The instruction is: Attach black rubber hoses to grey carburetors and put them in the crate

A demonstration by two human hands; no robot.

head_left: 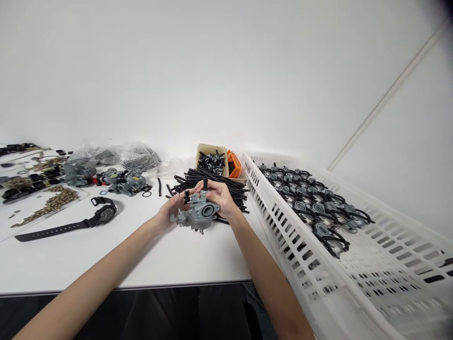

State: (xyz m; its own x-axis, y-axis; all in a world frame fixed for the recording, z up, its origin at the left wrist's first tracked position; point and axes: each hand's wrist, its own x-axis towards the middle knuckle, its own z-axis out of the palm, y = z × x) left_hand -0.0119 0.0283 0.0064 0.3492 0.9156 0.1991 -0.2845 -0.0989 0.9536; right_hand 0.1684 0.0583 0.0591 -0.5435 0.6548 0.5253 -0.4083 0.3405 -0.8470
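A grey metal carburetor is held up over the front of the table, its round bore facing me. My left hand is closed around its left side, the fingers partly hidden behind the body. From the right, my right hand grips its upper part beside a black cap that sticks up on top. Just behind the hands lies a pile of black rubber hoses.
A white slotted crate on the right holds rows of carburetors with black hoses. Behind the hoses stand a cream bin of small parts and an orange basket. Leftward lie more carburetors, a black wristwatch and brass screws.
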